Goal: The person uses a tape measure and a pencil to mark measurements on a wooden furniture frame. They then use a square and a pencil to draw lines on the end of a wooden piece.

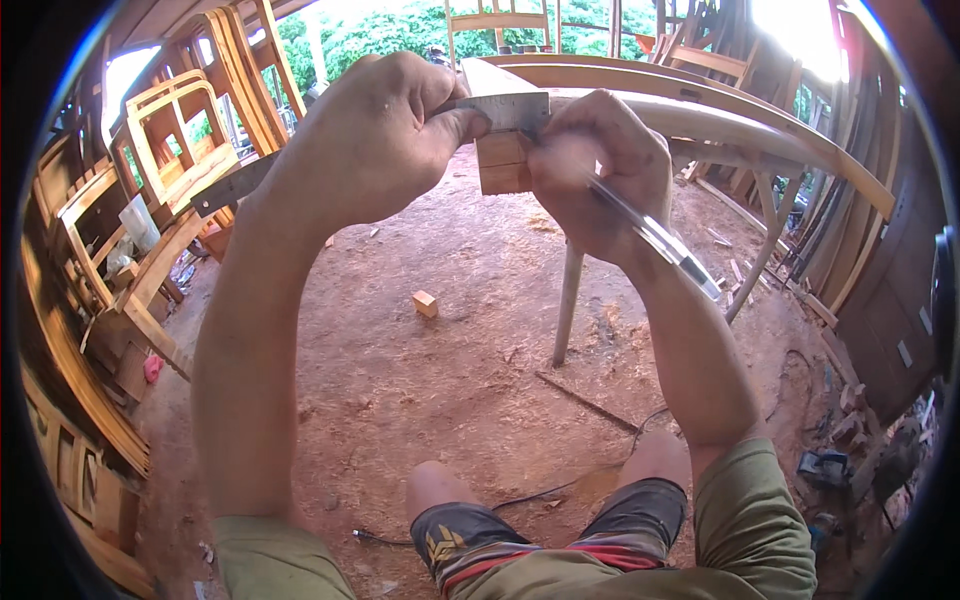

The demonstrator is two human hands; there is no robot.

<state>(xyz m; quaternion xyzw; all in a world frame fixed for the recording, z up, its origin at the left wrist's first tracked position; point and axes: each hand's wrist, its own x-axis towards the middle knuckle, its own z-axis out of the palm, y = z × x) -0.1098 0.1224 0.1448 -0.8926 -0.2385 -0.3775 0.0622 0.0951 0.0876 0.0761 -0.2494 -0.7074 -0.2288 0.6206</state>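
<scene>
My left hand (365,140) is closed on a flat metal ruler (510,106), pressing it against the end of a squared wooden beam (503,170). The ruler's other end comes out to the left of my wrist, with a small hole in it. My right hand (610,170) is at the right side of the beam's end, closed round a pen (660,243). The pen's back end slants down to the right, slightly blurred. Its tip is hidden by my fingers at the edge of the beam.
A long curved plank (760,110) lies beyond the beam on a trestle with a thin leg (567,305). A small wooden block (426,304) lies on the dusty floor. Wooden frames (180,130) stand at left. A cable (540,493) runs near my legs; boards (868,190) lean at right.
</scene>
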